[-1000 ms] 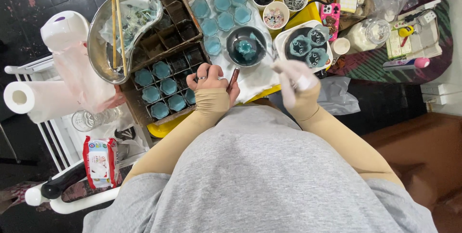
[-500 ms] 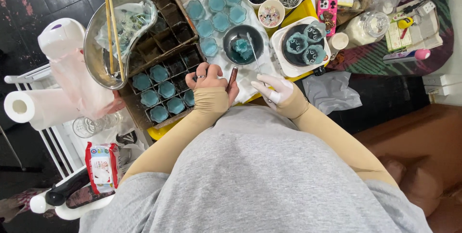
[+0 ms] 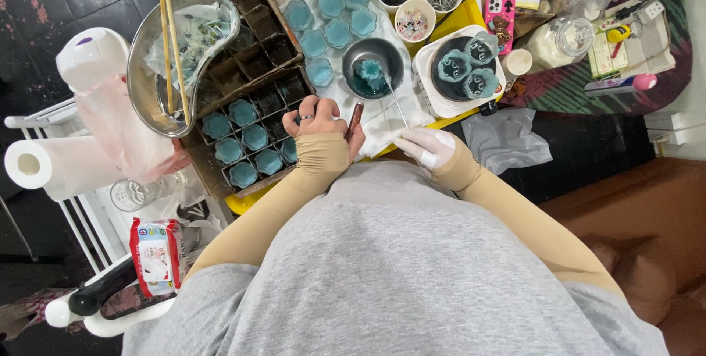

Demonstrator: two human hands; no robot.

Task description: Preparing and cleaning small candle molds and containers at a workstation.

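Note:
My right hand (image 3: pixel 428 147), in a white glove, grips the end of a thin metal spoon (image 3: pixel 391 95) whose tip rests in a small dark bowl (image 3: pixel 373 68) holding blue wax. My left hand (image 3: pixel 318 118), bare with a ring, is closed on a short brown stick (image 3: pixel 356 116) beside a cardboard divider box (image 3: pixel 250 135) filled with several blue wax cups. More blue cups (image 3: pixel 332 19) stand on white paper behind the bowl.
A white hot plate (image 3: pixel 462 69) with blue moulds sits to the right, small bowls of beads (image 3: pixel 412 23) behind. A steel basin (image 3: pixel 175 54) with two sticks, a paper towel roll (image 3: pixel 44 165), a wipes pack (image 3: pixel 153 244) and a glass jar (image 3: pixel 566 43) surround the yellow table.
My right hand came back from the hot plate toward my body, took the spoon and drew its handle nearer. My left hand stayed still.

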